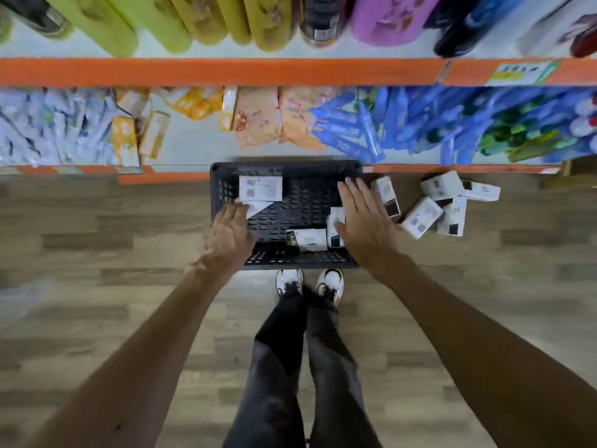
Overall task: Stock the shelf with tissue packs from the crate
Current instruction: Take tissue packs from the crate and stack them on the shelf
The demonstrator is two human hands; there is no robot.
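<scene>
A dark slatted crate (300,205) stands on the wooden floor against the low shelf. Several white tissue packs lie inside it: one at the back left (260,188), one at the front (308,239), one partly under my right hand (335,226). My left hand (227,232) hangs over the crate's left rim, fingers relaxed, fingertips near a pack (256,208). With fingers spread flat, my right hand (363,221) is over the crate's right side. Neither hand holds anything. More white packs (434,210) lie scattered on the floor to the right of the crate.
The low shelf (193,150) with an orange edge holds white, yellow, orange and blue packets, with a bare patch behind the crate. An upper shelf (226,71) carries green and purple rolls. My feet (310,282) stand just behind the crate.
</scene>
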